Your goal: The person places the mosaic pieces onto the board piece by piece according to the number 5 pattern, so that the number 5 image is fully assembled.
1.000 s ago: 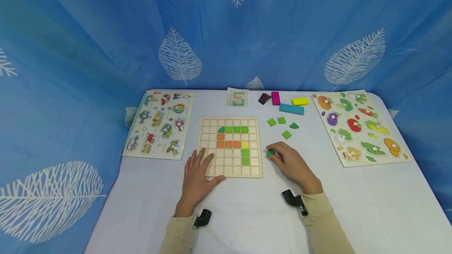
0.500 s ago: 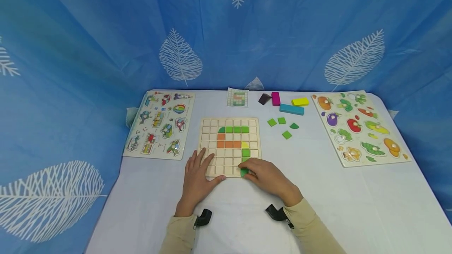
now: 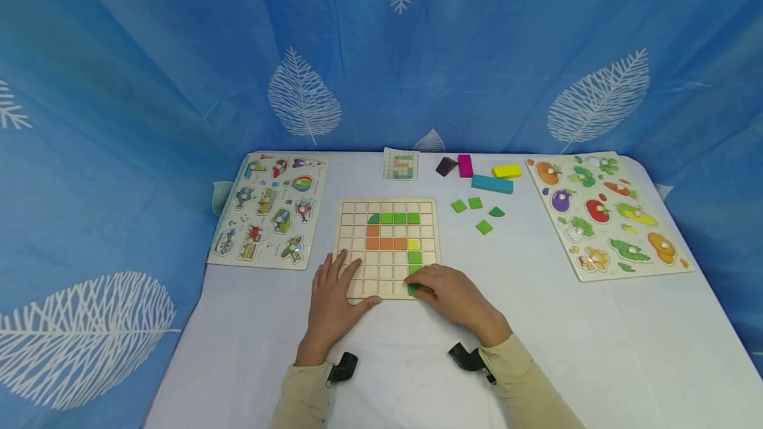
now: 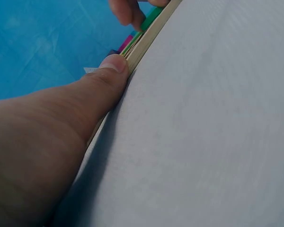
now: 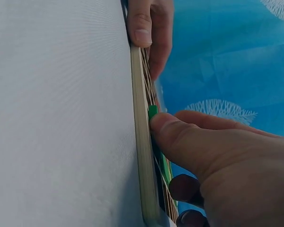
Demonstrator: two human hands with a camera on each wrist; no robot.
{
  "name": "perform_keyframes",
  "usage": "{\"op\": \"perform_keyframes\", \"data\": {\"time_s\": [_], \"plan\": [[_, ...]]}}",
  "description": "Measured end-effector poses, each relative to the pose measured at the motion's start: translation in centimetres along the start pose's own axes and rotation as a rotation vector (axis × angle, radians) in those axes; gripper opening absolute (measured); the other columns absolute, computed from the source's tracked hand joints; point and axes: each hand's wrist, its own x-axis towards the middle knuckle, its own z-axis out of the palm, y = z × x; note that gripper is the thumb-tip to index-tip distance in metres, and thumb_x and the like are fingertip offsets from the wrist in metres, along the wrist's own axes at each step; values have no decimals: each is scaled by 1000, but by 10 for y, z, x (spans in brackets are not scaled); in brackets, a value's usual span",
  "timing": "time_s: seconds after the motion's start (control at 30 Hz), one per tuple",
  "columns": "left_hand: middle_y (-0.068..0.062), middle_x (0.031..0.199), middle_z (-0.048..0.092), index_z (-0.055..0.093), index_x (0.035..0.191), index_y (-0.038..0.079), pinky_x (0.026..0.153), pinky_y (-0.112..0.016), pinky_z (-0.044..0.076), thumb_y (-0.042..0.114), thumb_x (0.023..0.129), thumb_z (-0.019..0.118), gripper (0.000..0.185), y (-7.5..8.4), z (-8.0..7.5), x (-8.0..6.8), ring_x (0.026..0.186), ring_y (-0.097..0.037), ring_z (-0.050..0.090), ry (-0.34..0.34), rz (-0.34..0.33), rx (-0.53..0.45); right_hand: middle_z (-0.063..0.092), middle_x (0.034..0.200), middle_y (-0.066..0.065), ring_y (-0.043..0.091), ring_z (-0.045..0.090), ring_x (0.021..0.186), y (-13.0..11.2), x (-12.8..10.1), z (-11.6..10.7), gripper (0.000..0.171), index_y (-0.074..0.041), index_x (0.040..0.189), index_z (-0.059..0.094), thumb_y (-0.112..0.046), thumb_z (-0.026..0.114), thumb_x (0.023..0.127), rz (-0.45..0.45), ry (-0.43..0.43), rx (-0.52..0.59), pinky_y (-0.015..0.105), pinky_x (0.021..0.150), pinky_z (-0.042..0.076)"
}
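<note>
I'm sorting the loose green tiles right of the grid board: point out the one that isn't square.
The darker green tile, farthest right of the four loose ones: it has a curved edge like a quarter circle, while the other three green tiles are plain squares.

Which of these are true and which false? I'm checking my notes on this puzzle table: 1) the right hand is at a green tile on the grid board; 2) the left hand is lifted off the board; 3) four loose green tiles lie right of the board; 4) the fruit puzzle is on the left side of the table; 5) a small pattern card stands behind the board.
1) True: the right hand pinches a green tile at the grid board.
2) False: the left hand rests on the board's near left corner.
3) True: four loose green tiles lie there.
4) False: the fruit puzzle is on the right side.
5) True: the pattern card is behind it.
</note>
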Motion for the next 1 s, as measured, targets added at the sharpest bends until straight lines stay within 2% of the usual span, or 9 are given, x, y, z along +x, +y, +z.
{"op": "perform_keyframes", "data": {"time_s": [0.33,1.0], "plan": [[-10,167,30,52,149,17,125,-60,16,61,79,79,87,1,-1,-1,158,-38,15,-1,-7,-3,76,112,-9,12,70,105,-1,0,-2,22,-20,113,76,-24,77,91,43,13,3,34,92,58],[-10,168,29,51,150,17,126,-60,15,61,79,79,87,1,-1,0,158,-38,14,-12,-11,-8,76,103,-10,9,70,97,4,0,3,17,-23,105,78,-25,80,88,92,102,51,33,84,59]]}}
